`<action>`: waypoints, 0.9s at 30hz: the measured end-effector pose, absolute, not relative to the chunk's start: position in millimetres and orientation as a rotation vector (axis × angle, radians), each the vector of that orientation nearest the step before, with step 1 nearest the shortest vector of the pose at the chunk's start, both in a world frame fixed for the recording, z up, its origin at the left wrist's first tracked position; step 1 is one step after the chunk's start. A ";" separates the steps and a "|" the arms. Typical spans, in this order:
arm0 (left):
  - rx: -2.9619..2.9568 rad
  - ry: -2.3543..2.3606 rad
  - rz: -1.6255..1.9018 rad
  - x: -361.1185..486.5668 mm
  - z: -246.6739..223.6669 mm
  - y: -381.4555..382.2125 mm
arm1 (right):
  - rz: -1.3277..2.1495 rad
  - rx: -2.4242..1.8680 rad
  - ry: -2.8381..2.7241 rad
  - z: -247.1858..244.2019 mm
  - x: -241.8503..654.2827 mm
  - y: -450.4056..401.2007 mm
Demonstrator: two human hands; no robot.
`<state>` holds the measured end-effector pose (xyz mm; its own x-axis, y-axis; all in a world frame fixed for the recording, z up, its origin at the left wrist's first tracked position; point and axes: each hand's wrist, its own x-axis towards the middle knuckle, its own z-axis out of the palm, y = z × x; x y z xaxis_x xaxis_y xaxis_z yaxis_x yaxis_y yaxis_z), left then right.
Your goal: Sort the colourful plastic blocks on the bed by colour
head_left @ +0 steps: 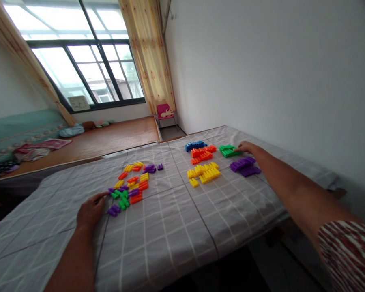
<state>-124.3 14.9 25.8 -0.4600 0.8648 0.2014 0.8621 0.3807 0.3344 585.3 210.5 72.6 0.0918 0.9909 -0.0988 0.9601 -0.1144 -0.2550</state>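
Note:
Small plastic pieces, shaped like blocks or pegs, lie in colour groups on a grey checked cloth (167, 219). My right hand (246, 147) has its fingers closed at the edge of the green pieces (227, 150). Just below it are the purple pieces (245, 166). My left hand (91, 210) rests on the cloth, index finger stretched out to the mixed pieces. Its fingertip meets a purple piece (111, 190) beside some green pieces (123, 198); no held object shows there. Yellow and orange pieces (143, 185) lie farther along that cluster.
Yellow pieces (209, 173), orange pieces (202, 154) and blue pieces (195, 145) lie in rows mid-table. A lone purple piece (160, 166) sits beside the mixed cluster. A white wall (261, 73) runs along the right. Beyond are a brown mat (124, 132) and a pink chair (163, 109).

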 end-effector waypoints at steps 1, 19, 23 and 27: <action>1.608 2.614 0.630 -125.3 24.9 15.7 | 0.409 -2.264 -1.956 71.6 585.1 212.1; 1.698 2.578 0.753 -112.6 25.6 9.9 | -0.054 -2.056 -1.855 85.5 555.7 208.7; 1.686 2.566 0.809 -103.6 24.1 8.7 | -0.053 -1.550 -2.105 106.0 454.8 191.9; 1.686 2.533 0.857 -100.3 19.5 8.3 | 0.167 -1.040 -2.498 100.9 323.7 141.6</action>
